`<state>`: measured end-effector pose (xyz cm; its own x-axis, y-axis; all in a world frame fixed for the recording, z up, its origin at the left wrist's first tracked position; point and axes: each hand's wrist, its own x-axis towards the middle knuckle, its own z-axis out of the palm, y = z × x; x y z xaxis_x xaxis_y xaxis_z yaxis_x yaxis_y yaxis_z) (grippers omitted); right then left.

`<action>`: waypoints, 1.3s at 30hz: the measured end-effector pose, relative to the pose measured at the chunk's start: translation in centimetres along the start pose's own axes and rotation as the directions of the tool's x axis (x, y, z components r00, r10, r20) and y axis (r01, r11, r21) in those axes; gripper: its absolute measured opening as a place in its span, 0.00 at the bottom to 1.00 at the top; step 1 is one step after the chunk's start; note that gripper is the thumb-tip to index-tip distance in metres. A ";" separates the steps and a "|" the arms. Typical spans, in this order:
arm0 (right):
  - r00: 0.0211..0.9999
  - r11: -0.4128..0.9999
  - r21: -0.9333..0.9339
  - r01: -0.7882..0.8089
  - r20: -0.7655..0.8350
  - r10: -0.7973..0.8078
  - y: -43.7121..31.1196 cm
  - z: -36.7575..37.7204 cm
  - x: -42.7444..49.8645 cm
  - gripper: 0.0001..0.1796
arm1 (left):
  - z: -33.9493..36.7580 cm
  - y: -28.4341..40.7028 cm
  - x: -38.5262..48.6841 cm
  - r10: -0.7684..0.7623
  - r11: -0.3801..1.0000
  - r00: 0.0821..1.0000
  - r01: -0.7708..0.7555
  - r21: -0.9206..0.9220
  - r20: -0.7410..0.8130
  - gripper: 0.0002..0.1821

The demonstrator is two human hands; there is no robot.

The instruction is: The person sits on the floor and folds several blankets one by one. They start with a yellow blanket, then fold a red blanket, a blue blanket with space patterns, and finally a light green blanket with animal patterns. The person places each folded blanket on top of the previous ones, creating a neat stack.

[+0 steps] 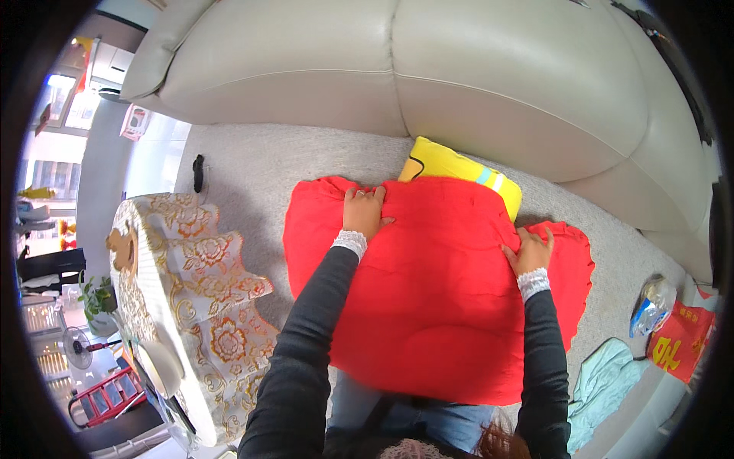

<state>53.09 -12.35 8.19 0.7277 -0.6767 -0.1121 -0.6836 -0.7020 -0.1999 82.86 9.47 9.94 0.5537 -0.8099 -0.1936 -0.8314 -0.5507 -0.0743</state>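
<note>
A large red padded cloth [424,281] with gathered edges is spread in front of me and reaches over my lap. My left hand [364,212] is at its far left edge, fingers bent over a gathered fold and thumb lying on the fabric. At the right, my right hand [532,251] holds the cloth by a crease where a side flap joins the middle panel. Partly under the far edge lies a yellow cushion [464,166] with a black curved line and pale stripes; its near part is hidden.
A light leather sofa [487,109] runs along the far side of the grey carpet [252,155]. On the left stands a table under a floral tablecloth [223,338]. To the right are a pale green cloth [608,384], a plastic package [654,307] and a red bag [682,341].
</note>
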 end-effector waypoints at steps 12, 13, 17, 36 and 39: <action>0.921 0.925 0.183 0.333 -0.272 -0.278 -1.0 -15.1 -23.1 0.23 | -10.0 1.5 -25.6 0.047 0.956 0.916 -0.157 -0.246 -0.399 0.23; 0.923 0.919 0.170 0.355 -0.219 -0.316 -0.7 -15.6 -25.8 0.24 | -10.5 1.9 -27.9 0.048 0.952 0.917 -0.162 -0.260 -0.396 0.23; 0.971 0.944 0.236 0.233 -0.007 -0.238 -1.6 -16.0 -34.4 0.25 | -10.7 3.6 -35.1 -0.008 0.902 0.933 -0.148 -0.406 -0.359 0.21; 0.795 -0.061 0.892 -0.447 0.428 0.430 0.7 -2.7 -38.9 0.20 | -6.8 5.7 -40.8 0.073 0.886 0.993 -0.106 -0.452 -0.089 0.26; 0.719 -0.337 0.830 -0.445 0.556 0.417 -0.2 -3.0 -33.3 0.19 | -7.6 5.1 -40.6 0.065 0.888 0.980 -0.141 -0.437 -0.186 0.24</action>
<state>28.83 9.67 14.93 0.2698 -0.6561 -0.7048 -0.0467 0.7222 -0.6901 56.50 38.03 24.86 0.4978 -0.8672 -0.0130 -0.7966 -0.4630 0.3887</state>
